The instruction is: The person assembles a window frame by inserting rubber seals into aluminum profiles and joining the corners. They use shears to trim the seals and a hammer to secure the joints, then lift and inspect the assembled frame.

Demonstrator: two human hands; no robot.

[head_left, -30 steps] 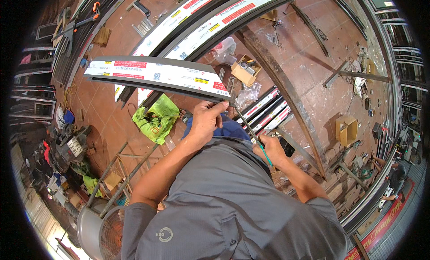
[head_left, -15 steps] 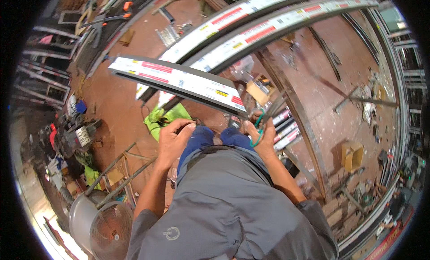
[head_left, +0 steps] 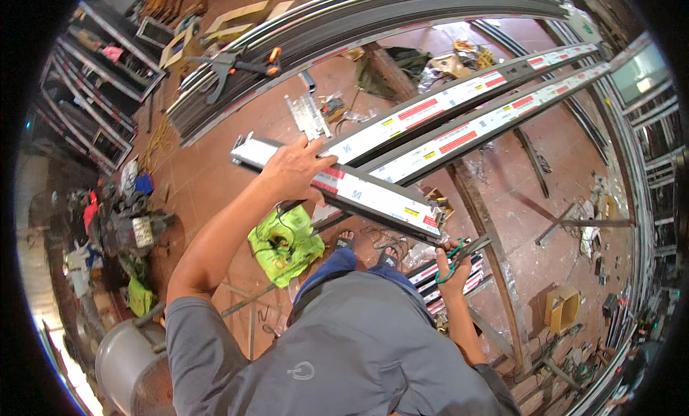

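A short dark metal profile (head_left: 384,198) with white-and-red printed film lies aslant across two long profiles (head_left: 459,140). My left hand (head_left: 296,168) is wrapped over its upper part, thumb on the near side and fingers on the far side. At the profile's lower right end, my right hand (head_left: 452,276) holds scissors (head_left: 471,249) with green handles, blades pointing right. The right fingertips are close to that end; whether they touch it I cannot tell.
A bright green bag (head_left: 286,247) lies on the floor left of my feet. Long stacked profiles (head_left: 344,39) with an orange-tipped clamp (head_left: 237,68) run along the far side. A rusty beam (head_left: 502,287) and a cardboard box (head_left: 563,308) are at right.
My left hand has reached forward from beside my leg and taken hold of the short profile. The right hand keeps the scissors by its lower end. The view has shifted, showing more of the far side.
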